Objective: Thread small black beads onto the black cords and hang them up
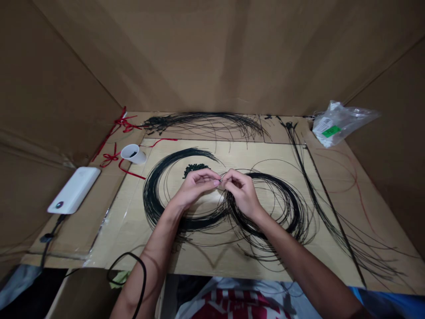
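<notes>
My left hand and my right hand meet above the middle of the light wooden board. Both pinch, fingertips together, at one small spot where a thin black cord seems to run; what they hold there is too small to name. Under them lie two big coils of thin black cords, one on the left and one on the right. A small heap of black beads sits just beyond my left hand.
Cardboard walls enclose the bench. More black cords lie along the back and down the right side. A white cup and red ribbons are at back left, a white power bank at left, a plastic bag at back right.
</notes>
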### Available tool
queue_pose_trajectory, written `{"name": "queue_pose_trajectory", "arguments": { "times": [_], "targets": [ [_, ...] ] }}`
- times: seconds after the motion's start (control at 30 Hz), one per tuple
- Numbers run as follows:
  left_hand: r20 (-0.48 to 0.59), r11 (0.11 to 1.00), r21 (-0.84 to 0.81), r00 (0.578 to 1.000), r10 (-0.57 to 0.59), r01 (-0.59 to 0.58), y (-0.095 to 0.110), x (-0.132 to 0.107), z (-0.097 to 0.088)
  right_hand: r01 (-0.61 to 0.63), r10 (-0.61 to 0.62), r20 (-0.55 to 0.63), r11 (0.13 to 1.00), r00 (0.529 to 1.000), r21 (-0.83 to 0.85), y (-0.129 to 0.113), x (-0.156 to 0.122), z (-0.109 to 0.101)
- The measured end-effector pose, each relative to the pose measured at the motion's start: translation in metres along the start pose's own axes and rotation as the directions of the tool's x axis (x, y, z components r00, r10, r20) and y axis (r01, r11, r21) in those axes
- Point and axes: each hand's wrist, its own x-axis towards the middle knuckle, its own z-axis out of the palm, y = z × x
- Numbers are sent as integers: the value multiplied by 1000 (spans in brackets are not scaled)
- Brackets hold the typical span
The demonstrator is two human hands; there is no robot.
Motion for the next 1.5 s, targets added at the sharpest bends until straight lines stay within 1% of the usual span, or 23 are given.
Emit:
{"name": "queue_pose_trajectory", "arguments": {
  "times": [0.17, 0.4, 0.73, 0.93, 1.13, 1.4, 1.5],
  "targets": [
    [-25, 999, -32, 1000, 16, -17, -1, 1, 2, -5, 5, 8, 1000, 1000, -30, 0, -1, 1],
    [-41, 999, -38, 999, 20, -22, -1, 1, 3, 6, -5, 9, 1000, 1000, -16, -2, -1, 1],
    [-32, 999, -41, 999, 20, -21, -3, 1, 2, 7, -7, 19, 1000, 1000, -18, -1, 0, 1],
    [-7, 999, -40, 1000, 12, -12, -1, 1, 1, -2, 2, 26, 1000, 1000, -11, -1, -1, 0],
    [1, 1000, -22, 1000, -3, 3, -1, 0, 1, -9, 10, 28, 999, 1000, -41, -2, 0, 0],
    [5, 1000, -7, 1000, -23, 23, 0, -2, -1, 0, 2, 24, 998, 1000, -68, -1, 0, -2],
    [-17, 1000, -23, 1000, -12, 12, -2, 0, -2, 12, -10, 24, 998, 1000, -69, -2, 0, -2]
  ]
}}
